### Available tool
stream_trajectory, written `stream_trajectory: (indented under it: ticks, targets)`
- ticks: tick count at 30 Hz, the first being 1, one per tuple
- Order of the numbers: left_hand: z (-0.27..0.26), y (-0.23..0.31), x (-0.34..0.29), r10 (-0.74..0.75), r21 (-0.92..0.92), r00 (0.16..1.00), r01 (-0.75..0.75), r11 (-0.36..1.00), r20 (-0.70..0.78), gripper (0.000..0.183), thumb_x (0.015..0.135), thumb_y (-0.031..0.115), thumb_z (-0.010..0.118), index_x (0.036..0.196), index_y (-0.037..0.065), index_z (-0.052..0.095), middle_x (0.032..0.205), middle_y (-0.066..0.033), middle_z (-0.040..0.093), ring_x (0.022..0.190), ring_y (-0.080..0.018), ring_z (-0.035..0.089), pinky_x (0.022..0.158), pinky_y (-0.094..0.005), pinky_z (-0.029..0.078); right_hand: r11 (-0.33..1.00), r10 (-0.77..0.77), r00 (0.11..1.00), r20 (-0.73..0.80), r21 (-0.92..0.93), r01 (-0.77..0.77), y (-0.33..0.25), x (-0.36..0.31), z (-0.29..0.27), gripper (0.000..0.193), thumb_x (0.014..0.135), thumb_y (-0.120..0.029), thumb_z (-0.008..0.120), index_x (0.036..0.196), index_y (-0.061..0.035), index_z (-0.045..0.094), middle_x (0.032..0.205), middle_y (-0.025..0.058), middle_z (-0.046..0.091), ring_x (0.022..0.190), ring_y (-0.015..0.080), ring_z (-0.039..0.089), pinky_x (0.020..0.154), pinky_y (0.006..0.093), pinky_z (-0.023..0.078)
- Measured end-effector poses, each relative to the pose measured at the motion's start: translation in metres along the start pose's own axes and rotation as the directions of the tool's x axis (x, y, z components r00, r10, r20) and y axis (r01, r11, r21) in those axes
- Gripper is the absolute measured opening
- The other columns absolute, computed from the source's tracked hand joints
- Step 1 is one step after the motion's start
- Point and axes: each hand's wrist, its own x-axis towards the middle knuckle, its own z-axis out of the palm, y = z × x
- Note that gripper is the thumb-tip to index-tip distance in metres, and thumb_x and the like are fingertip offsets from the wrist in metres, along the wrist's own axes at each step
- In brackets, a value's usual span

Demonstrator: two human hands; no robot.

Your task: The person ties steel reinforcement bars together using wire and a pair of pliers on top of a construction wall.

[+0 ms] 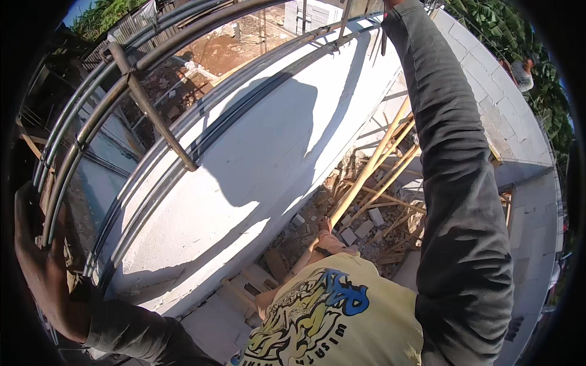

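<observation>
Long steel reinforcing bars point(177, 38), tied into a cage with a crosswise steel piece point(146, 104), run over the top of a white block wall point(262, 146). At the far left my left hand point(52, 274) is wrapped round the bars, thumb on one side and fingers on the other. My right arm stretches up to the far end of the cage. Only a sliver of my right hand point(392, 3) shows at the upper edge, beside the bars; its fingers are cut off from view.
Bamboo poles point(372, 165) lean below the wall on the right, above rubble and broken blocks point(363, 229). A bare foot point(325, 224) rests near a pole. Another block wall point(500, 91) curves along the right, with a person point(522, 76) beyond it. Reddish soil point(226, 52) lies past the wall.
</observation>
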Motion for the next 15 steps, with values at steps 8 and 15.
stream_trajectory:
  ticks: [8, 15]
  targets:
    - [-0.039, 0.068, 0.013, -0.045, -0.373, 0.993, 0.084, 0.924, 0.112, 0.074, 0.078, 0.059, 0.068, 0.112, -0.004, 0.052, 0.097, -0.0139, 0.055, 0.092, -0.0249, 0.051, 0.08, -0.0403, 0.042, 0.977, -0.083, 0.987, 0.14, 0.207, 0.052, -0.036, 0.005, -0.005, 0.026, 0.096, -0.017, 0.052, 0.107, 0.0007, 0.067, 0.078, 0.008, 0.071, 0.069, 0.019, 0.064, 0.066, 0.0375, 0.049]
    - [-0.029, 0.089, 0.03, -0.142, -0.135, 0.986, 0.152, 0.979, 0.085, 0.055, 0.079, 0.032, 0.079, 0.11, -0.003, 0.05, 0.098, -0.0139, 0.051, 0.094, -0.0273, 0.048, 0.085, -0.0397, 0.04, 0.988, -0.154, 0.983, 0.1, 0.02, 0.153, -0.02, 0.006, -0.005, 0.025, 0.094, -0.017, 0.051, 0.105, -0.0015, 0.068, 0.077, 0.0095, 0.071, 0.07, 0.0221, 0.064, 0.067, 0.04, 0.049]
